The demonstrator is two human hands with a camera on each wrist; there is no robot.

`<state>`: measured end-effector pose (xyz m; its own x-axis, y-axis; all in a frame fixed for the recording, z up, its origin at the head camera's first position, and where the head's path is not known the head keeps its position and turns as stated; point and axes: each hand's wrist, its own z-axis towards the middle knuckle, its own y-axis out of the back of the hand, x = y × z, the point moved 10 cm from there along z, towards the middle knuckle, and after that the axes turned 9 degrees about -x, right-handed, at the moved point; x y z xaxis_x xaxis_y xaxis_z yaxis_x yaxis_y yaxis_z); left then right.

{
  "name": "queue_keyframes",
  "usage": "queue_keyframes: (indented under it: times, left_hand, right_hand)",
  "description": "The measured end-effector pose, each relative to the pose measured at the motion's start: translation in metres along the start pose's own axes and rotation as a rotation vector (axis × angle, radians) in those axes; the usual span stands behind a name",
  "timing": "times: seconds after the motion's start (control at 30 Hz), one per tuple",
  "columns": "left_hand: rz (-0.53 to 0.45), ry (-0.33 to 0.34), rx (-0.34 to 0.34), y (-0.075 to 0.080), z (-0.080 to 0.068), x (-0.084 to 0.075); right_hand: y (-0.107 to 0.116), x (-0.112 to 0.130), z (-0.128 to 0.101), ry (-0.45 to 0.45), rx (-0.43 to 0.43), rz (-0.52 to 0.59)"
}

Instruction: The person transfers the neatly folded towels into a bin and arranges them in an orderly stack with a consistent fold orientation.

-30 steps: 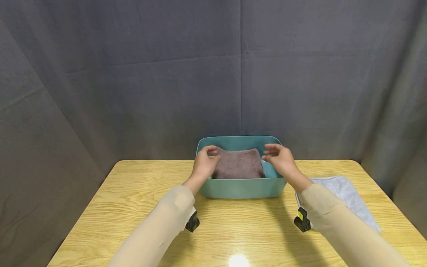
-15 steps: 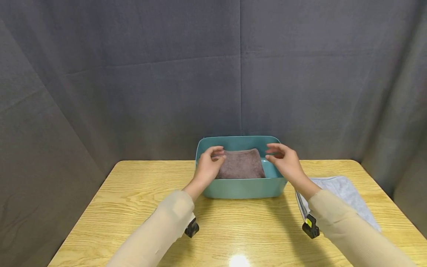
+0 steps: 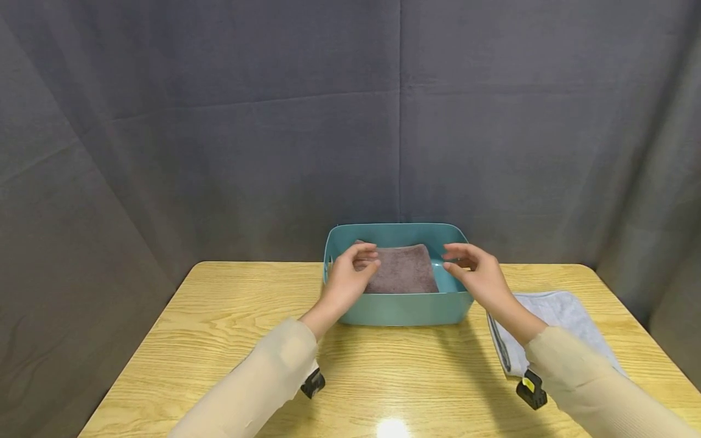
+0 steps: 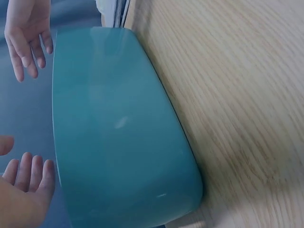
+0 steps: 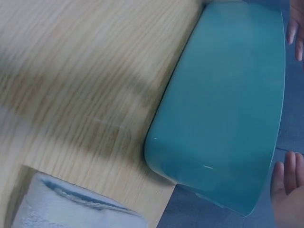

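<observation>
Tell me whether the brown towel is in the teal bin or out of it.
In. The folded brown towel lies flat inside the teal bin, below its rim; both hands hover open above it, holding nothing.

A light grey towel (image 3: 558, 328) is lying flat on the wooden bench (image 3: 230, 316) at its right side, while a dark grey curtain (image 3: 246, 121) is hanging behind.

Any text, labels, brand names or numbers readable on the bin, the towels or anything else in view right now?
None can be read.
The teal bin shows plain walls in all three views.
The brown towel and grey towel show no tag or print.
The yellow patch on the right wrist camera is too small to tell whether it carries text.
</observation>
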<state>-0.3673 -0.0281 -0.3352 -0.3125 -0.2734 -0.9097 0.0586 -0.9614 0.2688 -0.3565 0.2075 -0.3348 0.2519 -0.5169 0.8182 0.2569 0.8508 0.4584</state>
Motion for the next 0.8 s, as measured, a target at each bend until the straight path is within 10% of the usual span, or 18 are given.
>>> queue_keyframes:
  times: [0.8]
  left_hand:
    - [-0.075,-0.046,0.053,-0.025,-0.027,-0.016]
  right_hand:
    - [0.021,0.010,-0.039,0.097,0.009,0.056]
